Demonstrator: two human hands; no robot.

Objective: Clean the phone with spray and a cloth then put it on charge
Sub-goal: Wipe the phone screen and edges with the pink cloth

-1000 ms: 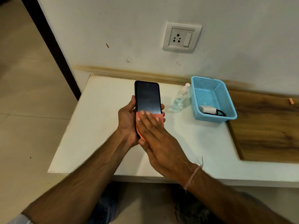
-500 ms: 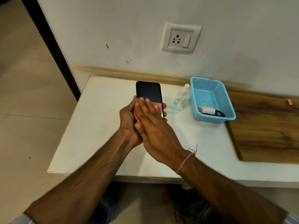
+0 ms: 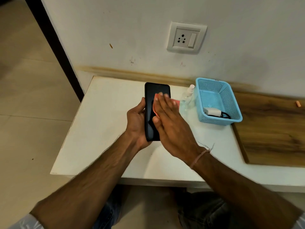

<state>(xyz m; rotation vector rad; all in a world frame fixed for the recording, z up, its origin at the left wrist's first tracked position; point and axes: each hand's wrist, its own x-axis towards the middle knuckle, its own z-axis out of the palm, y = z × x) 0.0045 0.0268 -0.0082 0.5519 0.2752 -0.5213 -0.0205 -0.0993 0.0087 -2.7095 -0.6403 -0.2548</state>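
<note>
My left hand (image 3: 137, 123) grips a black phone (image 3: 151, 113) from its left side, screen up, above the white table (image 3: 102, 129). With straight fingers, my right hand (image 3: 171, 126) presses a pink-orange cloth (image 3: 175, 102) flat on the upper part of the screen. Only the cloth's edges show past my fingers. A small clear spray bottle (image 3: 187, 98) with a white top stands just right of the phone. A white charger (image 3: 212, 111) with a black cable lies in the blue basket (image 3: 231, 103).
A white wall socket (image 3: 186, 38) with a switch sits above the table. A wooden board (image 3: 272, 129) covers the table's right part, with a small orange bit (image 3: 297, 103) near the wall. Tiled floor and a dark door frame lie to the left.
My right hand has slid the cloth up the screen, from the phone's lower end toward its upper part. The left hand and phone have stayed nearly still.
</note>
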